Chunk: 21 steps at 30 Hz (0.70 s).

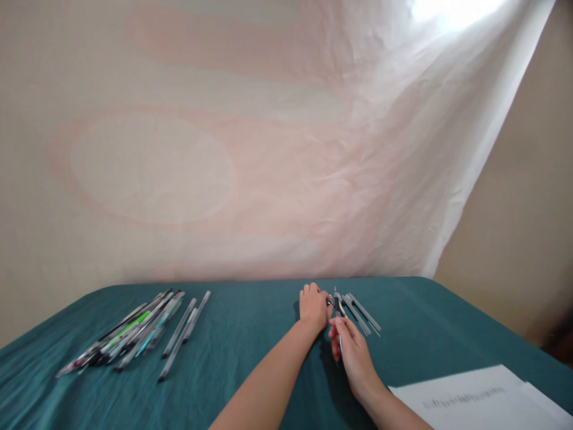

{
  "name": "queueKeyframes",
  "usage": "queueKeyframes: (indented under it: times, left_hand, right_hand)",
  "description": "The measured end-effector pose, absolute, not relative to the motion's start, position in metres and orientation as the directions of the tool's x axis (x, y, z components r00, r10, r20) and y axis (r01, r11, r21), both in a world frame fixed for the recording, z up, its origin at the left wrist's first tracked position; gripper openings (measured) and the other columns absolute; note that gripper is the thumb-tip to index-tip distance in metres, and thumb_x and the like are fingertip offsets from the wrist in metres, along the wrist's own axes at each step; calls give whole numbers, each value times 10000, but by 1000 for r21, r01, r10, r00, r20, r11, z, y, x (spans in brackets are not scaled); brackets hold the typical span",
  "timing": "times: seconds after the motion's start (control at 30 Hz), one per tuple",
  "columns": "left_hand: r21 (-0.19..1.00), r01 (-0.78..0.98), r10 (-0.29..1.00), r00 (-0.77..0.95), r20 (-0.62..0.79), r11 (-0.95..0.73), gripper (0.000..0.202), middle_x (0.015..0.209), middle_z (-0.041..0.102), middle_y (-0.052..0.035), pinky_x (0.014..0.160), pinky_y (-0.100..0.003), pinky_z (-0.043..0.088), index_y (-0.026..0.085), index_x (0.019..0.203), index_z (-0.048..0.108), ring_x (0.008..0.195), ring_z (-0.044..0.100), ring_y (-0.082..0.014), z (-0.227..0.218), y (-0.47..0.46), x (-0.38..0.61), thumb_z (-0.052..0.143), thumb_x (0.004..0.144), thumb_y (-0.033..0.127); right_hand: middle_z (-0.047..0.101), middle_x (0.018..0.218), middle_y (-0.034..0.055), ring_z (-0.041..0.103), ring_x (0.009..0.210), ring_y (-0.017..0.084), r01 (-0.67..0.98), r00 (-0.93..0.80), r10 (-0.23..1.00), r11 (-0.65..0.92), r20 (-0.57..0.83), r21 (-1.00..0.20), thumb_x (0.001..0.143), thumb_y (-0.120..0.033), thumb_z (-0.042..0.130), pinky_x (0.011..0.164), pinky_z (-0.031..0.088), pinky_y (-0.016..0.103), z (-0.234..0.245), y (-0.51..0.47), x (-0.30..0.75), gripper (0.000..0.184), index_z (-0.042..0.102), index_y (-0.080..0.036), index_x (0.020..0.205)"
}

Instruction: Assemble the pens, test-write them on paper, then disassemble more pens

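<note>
My right hand [354,351] is closed around a pen [338,307], whose dark upper part and tip point away from me. Just to its left, my left hand [314,306] rests low over the cloth with its fingers curled. Something small and dark shows at its thumb side, too small to name. Several clear-barrelled pens [364,312] lie side by side immediately right of the hands, slanting down to the right.
On the left lies a heap of pens [143,328], mostly clear or dark, with a green one among them. Several loose clear pens [184,334] lie beside it. White paper [465,400] with scribbled marks sits front right on the green cloth [250,322]. A pale sheet [268,179] hangs behind.
</note>
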<state>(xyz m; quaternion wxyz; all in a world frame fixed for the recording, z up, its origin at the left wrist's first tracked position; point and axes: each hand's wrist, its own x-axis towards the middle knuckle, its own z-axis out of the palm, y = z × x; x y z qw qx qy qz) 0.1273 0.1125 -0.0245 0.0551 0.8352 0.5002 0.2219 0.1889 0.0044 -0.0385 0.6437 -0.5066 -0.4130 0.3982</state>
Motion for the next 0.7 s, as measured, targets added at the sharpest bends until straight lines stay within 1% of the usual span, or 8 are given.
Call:
queueKeyframes:
  times: [0.17,0.33,0.47,0.7]
  left_hand:
    - [287,792,834,456,310,-539,175,972,472,-53,827,-336,295,234,785,635,959,366,-214,-20,110,127,509,755,352]
    - [271,772,810,490,323,-575,122,964,491,-45,823,-313,301,233,739,638,970,365,-207,-14,104,125,536,742,299]
    - [271,798,832,453,319,-538,87,948,502,-58,825,-323,305,220,725,638,972,372,-217,-12,99,122,556,718,251]
    - [283,850,878,351,326,-445,124,966,496,-82,825,-353,299,196,762,624,965,381,-230,-16,96,122,509,741,235]
  right_hand:
    - [487,620,-30,393,418,65,-106,354,928,168,120,-980,791,-443,458,358,301,185,-37,4,188,277,519,-181,725]
    - [493,609,-25,391,409,67,-117,365,923,172,119,-978,768,-469,474,349,298,188,-35,4,188,301,534,-179,719]
    - [493,603,-26,384,397,65,-133,366,924,165,106,-977,753,-484,486,338,288,187,-33,3,187,311,539,-178,735]
    - [473,585,-43,377,390,57,-150,355,928,178,115,-972,765,-467,485,340,288,183,-32,2,187,289,524,-184,725]
